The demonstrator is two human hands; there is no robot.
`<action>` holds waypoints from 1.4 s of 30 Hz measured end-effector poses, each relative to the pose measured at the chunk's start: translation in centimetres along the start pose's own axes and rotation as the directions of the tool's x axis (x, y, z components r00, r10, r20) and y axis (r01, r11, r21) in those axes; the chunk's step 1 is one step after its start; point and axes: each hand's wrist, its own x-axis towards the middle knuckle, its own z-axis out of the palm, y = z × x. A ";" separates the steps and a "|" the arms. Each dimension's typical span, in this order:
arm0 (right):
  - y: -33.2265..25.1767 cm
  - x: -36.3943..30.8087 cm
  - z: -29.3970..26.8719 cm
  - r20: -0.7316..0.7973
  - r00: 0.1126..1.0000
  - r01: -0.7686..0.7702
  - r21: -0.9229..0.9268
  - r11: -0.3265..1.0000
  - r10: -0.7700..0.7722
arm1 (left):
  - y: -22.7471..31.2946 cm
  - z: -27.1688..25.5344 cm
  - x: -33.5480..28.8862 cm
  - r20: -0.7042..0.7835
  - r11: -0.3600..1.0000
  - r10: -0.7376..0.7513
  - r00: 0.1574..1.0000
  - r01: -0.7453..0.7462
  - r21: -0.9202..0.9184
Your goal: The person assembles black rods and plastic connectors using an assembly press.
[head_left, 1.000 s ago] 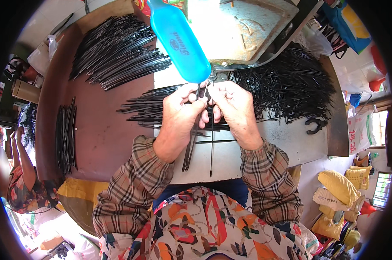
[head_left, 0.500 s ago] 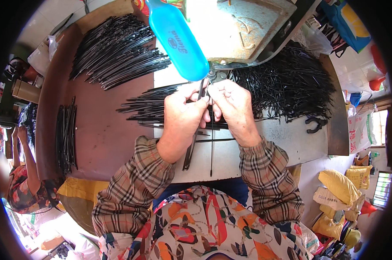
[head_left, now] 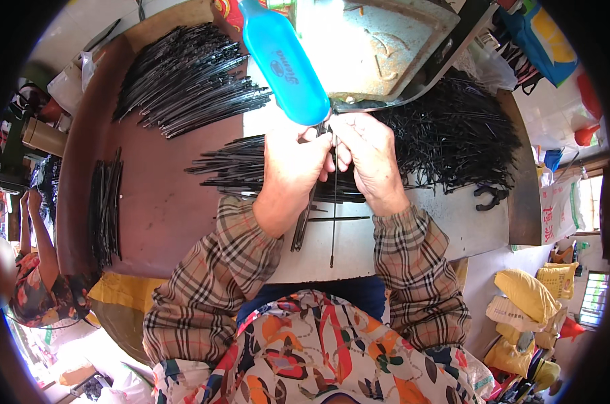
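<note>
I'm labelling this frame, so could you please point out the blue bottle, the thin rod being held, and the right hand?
blue bottle (head_left: 288,64), head view, mid-body.
thin rod (head_left: 333,222), head view, lower shaft.
right hand (head_left: 369,158), head view, back of hand.

Blue bottle (head_left: 286,62) and grey metal machine (head_left: 379,47) block far side above hands. Black rod piles crowd far left (head_left: 183,81), centre left (head_left: 241,168), right (head_left: 453,141). Bare brown tabletop (head_left: 163,215) left, grey sheet (head_left: 453,229) near right: passable.
</note>
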 end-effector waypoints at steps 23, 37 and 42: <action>0.3 0.4 0.1 -0.004 0.994 -0.110 0.162 0.981 0.112 | -0.1 -0.2 -0.1 -0.001 0.997 0.058 0.998 -0.058 -0.041; 0.3 0.1 0.7 -0.060 0.993 -0.094 0.139 0.986 0.103 | 2.1 -1.9 -5.4 0.038 0.954 -0.284 0.958 0.286 -0.094; 0.0 0.1 0.3 -0.001 0.997 -0.077 0.097 0.992 0.077 | 2.1 -2.4 -6.9 0.070 0.956 -0.292 0.954 0.292 0.012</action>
